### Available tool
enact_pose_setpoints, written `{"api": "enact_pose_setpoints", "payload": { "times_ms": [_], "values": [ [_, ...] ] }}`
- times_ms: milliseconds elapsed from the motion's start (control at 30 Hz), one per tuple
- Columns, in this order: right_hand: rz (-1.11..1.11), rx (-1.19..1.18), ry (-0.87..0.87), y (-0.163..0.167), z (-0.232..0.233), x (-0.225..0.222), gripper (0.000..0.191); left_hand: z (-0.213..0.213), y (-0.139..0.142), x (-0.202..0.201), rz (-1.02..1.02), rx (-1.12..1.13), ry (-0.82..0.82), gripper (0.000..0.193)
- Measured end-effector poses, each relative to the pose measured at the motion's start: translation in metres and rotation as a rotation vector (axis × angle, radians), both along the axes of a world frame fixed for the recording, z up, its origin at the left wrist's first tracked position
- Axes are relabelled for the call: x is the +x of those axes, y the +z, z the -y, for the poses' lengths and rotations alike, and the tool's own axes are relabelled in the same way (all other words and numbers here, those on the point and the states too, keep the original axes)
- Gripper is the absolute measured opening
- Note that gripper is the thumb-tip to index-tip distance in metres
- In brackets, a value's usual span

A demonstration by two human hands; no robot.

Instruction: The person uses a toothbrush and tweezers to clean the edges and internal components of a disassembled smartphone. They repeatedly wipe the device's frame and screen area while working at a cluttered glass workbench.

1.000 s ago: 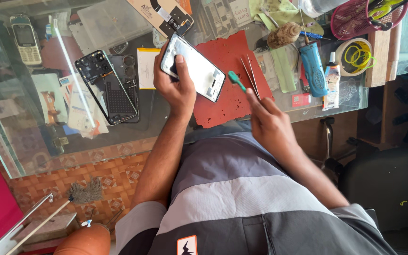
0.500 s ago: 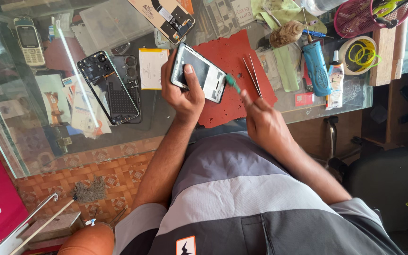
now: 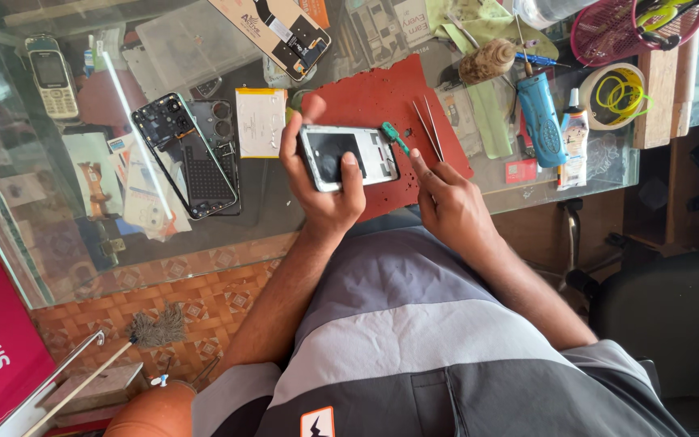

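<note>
My left hand [image 3: 324,196] grips a smartphone with its back off [image 3: 348,155], thumb on the dark inner part, above the red work mat [image 3: 366,93]. My right hand [image 3: 451,202] is just right of the phone, index finger stretched out. Its fingertips pinch a small green-handled tool [image 3: 394,137] whose tip touches the phone's right edge. A pair of metal tweezers [image 3: 429,128] lies on the mat right beside that hand.
On the glass counter [image 3: 82,267] lie a black phone frame [image 3: 194,158], a white flat battery [image 3: 260,121], a keypad phone [image 3: 50,74], a screen panel [image 3: 275,28], a blue device [image 3: 540,109], a glue bottle [image 3: 576,142], a yellow wire reel [image 3: 618,95] and a pink basket [image 3: 634,28]. A brush [image 3: 154,328] lies below.
The left hand has turned the phone more level and drawn it nearer my body. The right hand has followed, keeping the green tool at the phone's right edge.
</note>
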State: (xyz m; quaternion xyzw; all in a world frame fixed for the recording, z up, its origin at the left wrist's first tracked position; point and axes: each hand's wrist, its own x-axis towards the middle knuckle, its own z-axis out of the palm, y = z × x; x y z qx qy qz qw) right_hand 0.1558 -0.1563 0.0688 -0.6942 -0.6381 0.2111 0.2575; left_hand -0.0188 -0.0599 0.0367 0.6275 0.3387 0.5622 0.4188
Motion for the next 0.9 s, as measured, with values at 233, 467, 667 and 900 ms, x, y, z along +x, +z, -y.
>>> {"api": "enact_pose_setpoints", "payload": {
  "times_ms": [233, 467, 667, 900],
  "values": [
    [0.247, -0.172, 0.062, 0.006, 0.016, 0.002, 0.054, 0.013, -0.022, -0.003, 0.046, -0.088, -0.057, 0.067],
    [0.18, -0.095, 0.063, 0.002, 0.011, 0.0, 0.054, 0.015, -0.024, -0.003, 0.002, -0.026, -0.036, 0.065],
    [0.112, -0.293, 0.158, 0.019, 0.043, 0.01, 0.057, 0.021, -0.03, 0.002, 0.01, 0.064, -0.005, 0.065],
    [0.113, -0.063, 0.069, -0.004, 0.022, -0.003, 0.054, 0.024, -0.034, 0.002, 0.001, 0.048, 0.007, 0.067]
  ]
}}
